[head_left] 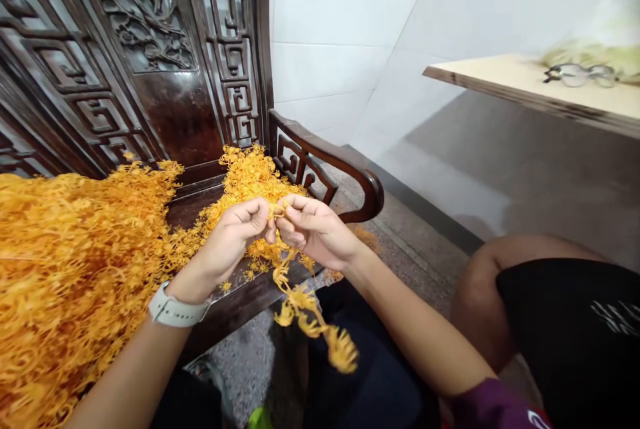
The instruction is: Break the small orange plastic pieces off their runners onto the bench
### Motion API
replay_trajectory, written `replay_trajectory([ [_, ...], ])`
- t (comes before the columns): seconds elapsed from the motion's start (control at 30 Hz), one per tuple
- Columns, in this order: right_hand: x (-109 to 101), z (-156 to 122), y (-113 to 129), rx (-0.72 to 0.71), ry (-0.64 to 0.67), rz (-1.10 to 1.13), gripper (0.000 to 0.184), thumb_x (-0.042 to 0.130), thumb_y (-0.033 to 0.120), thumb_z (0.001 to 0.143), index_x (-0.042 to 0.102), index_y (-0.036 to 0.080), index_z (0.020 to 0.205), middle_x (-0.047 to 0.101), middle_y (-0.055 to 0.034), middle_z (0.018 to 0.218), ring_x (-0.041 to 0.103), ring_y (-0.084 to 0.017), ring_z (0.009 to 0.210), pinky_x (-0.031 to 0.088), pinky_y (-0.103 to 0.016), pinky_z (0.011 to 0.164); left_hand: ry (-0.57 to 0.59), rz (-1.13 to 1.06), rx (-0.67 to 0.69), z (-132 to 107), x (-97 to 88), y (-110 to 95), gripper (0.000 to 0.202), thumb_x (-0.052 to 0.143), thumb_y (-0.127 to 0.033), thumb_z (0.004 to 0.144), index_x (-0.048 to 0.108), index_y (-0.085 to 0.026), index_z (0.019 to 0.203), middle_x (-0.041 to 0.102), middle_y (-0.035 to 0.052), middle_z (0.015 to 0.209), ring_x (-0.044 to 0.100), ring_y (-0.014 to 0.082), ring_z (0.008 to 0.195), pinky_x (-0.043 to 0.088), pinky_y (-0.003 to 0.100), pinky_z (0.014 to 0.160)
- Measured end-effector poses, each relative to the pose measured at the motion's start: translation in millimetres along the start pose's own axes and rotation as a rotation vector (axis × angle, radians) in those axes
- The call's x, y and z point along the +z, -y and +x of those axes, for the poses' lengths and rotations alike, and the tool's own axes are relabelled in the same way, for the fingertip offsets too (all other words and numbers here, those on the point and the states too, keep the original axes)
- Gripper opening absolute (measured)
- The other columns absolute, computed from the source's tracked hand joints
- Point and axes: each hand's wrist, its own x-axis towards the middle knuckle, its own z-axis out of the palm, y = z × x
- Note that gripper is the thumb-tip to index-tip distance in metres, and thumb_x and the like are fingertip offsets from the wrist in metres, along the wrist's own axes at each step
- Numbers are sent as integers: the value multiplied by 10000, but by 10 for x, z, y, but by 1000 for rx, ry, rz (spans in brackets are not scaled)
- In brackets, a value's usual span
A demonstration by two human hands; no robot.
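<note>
Both my hands meet over the front edge of a dark carved wooden bench (pixel 250 296). My left hand (pixel 235 236), with a white watch on its wrist, pinches an orange fringed strand (pixel 305 309) at its top. My right hand (pixel 313 229) pinches the same strand right beside it, fingers curled. The strand hangs down from my fingers and ends in a fuzzy tuft over my lap. A big heap of the same orange strands (pixel 75 262) covers the bench seat to the left, and a smaller pile (pixel 250 176) lies just behind my hands.
The bench's curved armrest (pixel 345 169) sits just right of my hands. A light wooden tabletop (pixel 530 82) at the upper right carries a pair of glasses (pixel 580 74) and pale material. My bare knee (pixel 500 282) and black shorts are at the lower right. White tiled wall behind.
</note>
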Motion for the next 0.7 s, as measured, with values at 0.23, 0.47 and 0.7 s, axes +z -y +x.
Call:
replay_trajectory([
  [0.23, 88, 0, -55, -37, 167, 44, 278, 771, 361, 974, 554, 191, 941, 471, 95, 598, 283, -49, 475, 273, -209, 523, 66, -382, -97, -37, 93, 35, 394, 950, -341, 784, 617, -149, 697, 511, -19, 616, 431, 80, 550, 406, 194, 566],
  [0.47, 138, -42, -65, -59, 226, 81, 374, 812, 363, 907, 470, 221, 855, 461, 100, 553, 269, -58, 437, 270, -215, 483, 107, -361, -33, -101, 133, -6, 485, 938, -368, 758, 518, -170, 617, 415, -28, 540, 370, 90, 507, 325, 232, 519],
  [0.7, 48, -19, 98, -179, -4, 96, 171, 712, 269, 978, 558, 210, 930, 458, 69, 647, 308, -76, 524, 331, -202, 541, 139, -368, -23, -227, 279, -281, 105, 834, -278, 924, 744, -232, 894, 443, -36, 577, 449, 116, 559, 449, 250, 593],
])
